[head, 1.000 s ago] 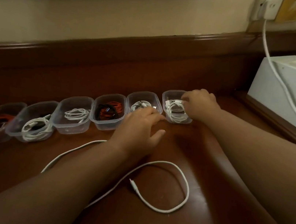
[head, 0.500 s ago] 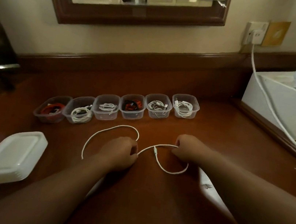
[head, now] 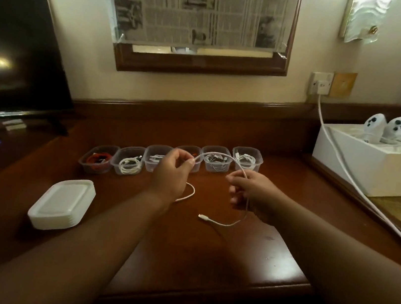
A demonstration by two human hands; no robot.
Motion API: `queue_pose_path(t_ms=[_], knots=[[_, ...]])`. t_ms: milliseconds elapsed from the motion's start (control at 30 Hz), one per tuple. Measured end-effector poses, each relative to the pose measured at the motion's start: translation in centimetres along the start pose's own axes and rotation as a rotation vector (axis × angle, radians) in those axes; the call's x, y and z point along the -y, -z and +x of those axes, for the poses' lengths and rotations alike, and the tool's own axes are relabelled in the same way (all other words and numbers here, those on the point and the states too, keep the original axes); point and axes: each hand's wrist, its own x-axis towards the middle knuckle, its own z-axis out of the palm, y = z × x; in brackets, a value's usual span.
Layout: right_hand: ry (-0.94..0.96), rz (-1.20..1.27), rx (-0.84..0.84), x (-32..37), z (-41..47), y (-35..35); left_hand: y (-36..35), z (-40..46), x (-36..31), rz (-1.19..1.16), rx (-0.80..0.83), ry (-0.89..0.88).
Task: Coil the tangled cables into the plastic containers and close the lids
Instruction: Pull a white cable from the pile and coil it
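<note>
- Half a second before, the white cable [head: 222, 158] lay on the counter [head: 243, 257] with my hands resting on it; now I had it lifted, arched in the air between both hands in front of the row of containers [head: 247, 159].
- My left hand [head: 172, 173] pinched the cable near one end, whose tail curled down to the counter below my wrist.
- My right hand [head: 251, 190] closed loosely on the other stretch, and the plug end [head: 202, 216] trailed on the wood just beneath.
- All six containers I could see already held coiled cables and stood open, so I judged this was the last loose one, with coiling only about to start.
- The stack of lids [head: 62, 205] sat untouched to my left, well apart from the containers, so closing remained.
</note>
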Motion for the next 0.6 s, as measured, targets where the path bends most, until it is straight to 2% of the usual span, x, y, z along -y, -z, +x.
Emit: queue_pose_path(t_ms=[133,233,300,433,500,600], knots=[[0.079,-0.178,0.122,-0.7,-1.4,-1.2,1.0,-0.7,-4.5,-0.362,-0.027,0.081],[0.141,-0.134,0.101,-1.6,-2.0,-1.6,2.0,-1.0,-7.3,-0.651,-0.013,0.145],[0.182,-0.187,0.066,-2.0,-2.2,-2.0,2.5,-1.1,-8.5,-0.824,-0.014,0.199],[0.162,-0.233,0.082,-2.4,-2.8,-3.3,3.4,-1.0,-9.3,-1.102,0.020,0.314],[0.159,-0.213,0.017,-2.0,-3.1,-3.9,3.7,-1.0,-8.6,-1.018,0.052,0.373],[0.207,-0.139,-0.065,-0.5,-3.7,-4.0,3.9,-1.2,-5.9,-0.520,0.103,0.423]])
